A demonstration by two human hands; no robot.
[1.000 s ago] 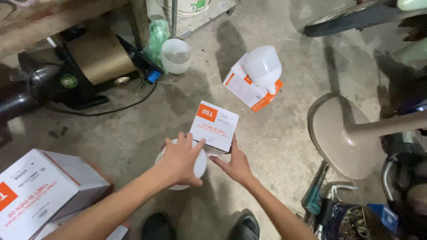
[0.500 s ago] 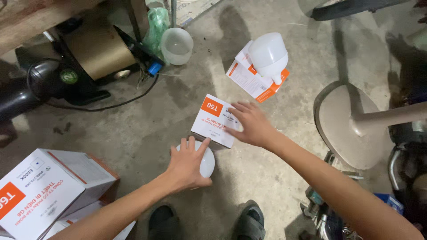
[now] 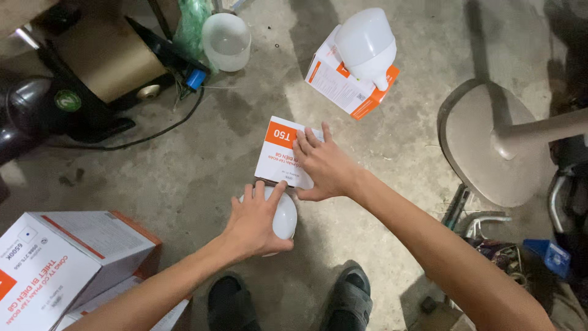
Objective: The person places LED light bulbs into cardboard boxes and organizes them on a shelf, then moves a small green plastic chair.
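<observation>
A small white box with an orange corner [image 3: 277, 150] lies on the concrete floor in front of me. My right hand [image 3: 324, 167] rests flat on top of it, fingers spread over its right half. Just below the box sits a large white bulb [image 3: 286, 217], and my left hand [image 3: 254, 224] covers it from above, fingers curled around its dome, fingertips touching the box's near edge.
Another white bulb [image 3: 365, 41] rests on a white-and-orange box [image 3: 339, 89] farther back. A translucent bulb cover [image 3: 226, 40], a black machine with a cable [image 3: 67, 101], larger cartons [image 3: 58, 260] at left, a fan base [image 3: 484, 147] at right and my sandals [image 3: 349, 300] surround the spot.
My right hand has moved from the box's near side onto its top. The left hand stays on the bulb. The camera has tilted downward.
</observation>
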